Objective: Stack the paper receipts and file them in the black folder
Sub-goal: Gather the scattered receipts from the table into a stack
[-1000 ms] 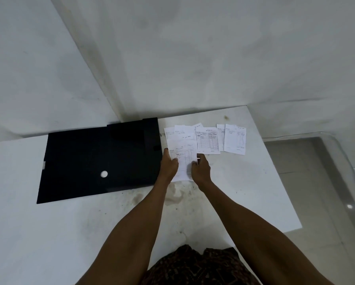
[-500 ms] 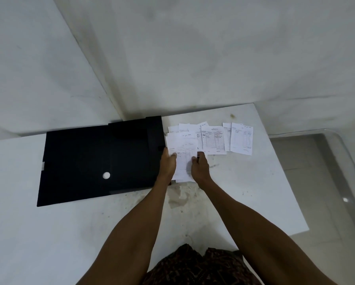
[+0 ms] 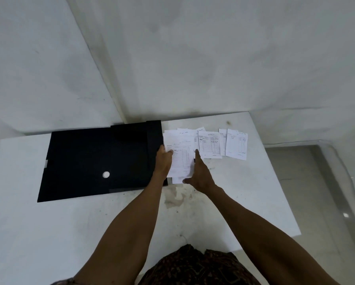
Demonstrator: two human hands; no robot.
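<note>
Several paper receipts [image 3: 210, 144] lie fanned on the white counter [image 3: 49, 233] beside the closed black folder [image 3: 98, 161]; left hand [image 3: 164, 161] pinches a partial stack [image 3: 181, 159], right hand [image 3: 200, 174] flat, fingers extended. Filing looks ahead.

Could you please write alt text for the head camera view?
Two bare hands, left hand and right hand, square up a stack of receipts on a white table, beside a closed black folder. More receipts lie spread out to the right.
</note>
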